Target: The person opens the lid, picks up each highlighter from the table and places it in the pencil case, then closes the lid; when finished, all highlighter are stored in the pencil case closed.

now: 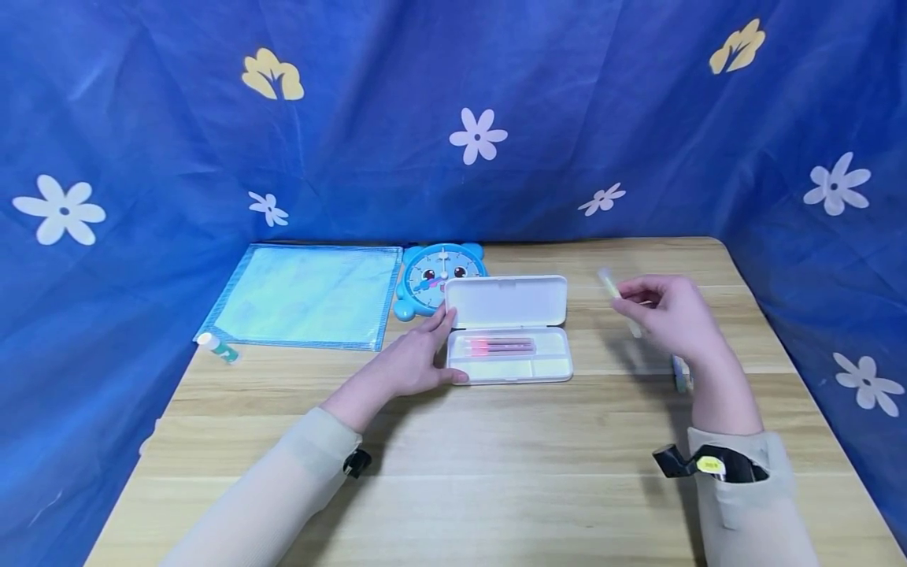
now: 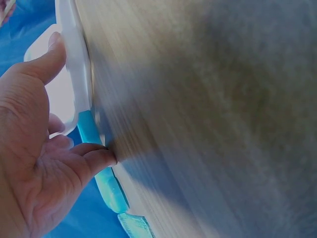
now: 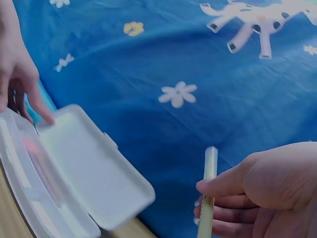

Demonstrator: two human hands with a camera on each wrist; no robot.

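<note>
A white pencil case [image 1: 510,378] lies with its lid [image 1: 506,303] raised, several pink-tinted pens [image 1: 503,346] in its back compartment. My left hand [image 1: 414,358] holds the case's left end, thumb at the front corner and fingers by the lid; in the left wrist view the thumb lies against the white edge. My right hand [image 1: 669,311] is raised right of the case and pinches a slim pale yellow marker [image 3: 210,171] with a clear end, between thumb and fingers. The marker is tilted in the head view.
A blue cartoon clock [image 1: 442,272] stands behind the case, partly hidden by the lid. Left of it lies a light-blue mesh pouch [image 1: 305,295], with a glue stick [image 1: 218,347] at its front corner. A small bluish item [image 1: 681,373] is partly hidden by my right wrist.
</note>
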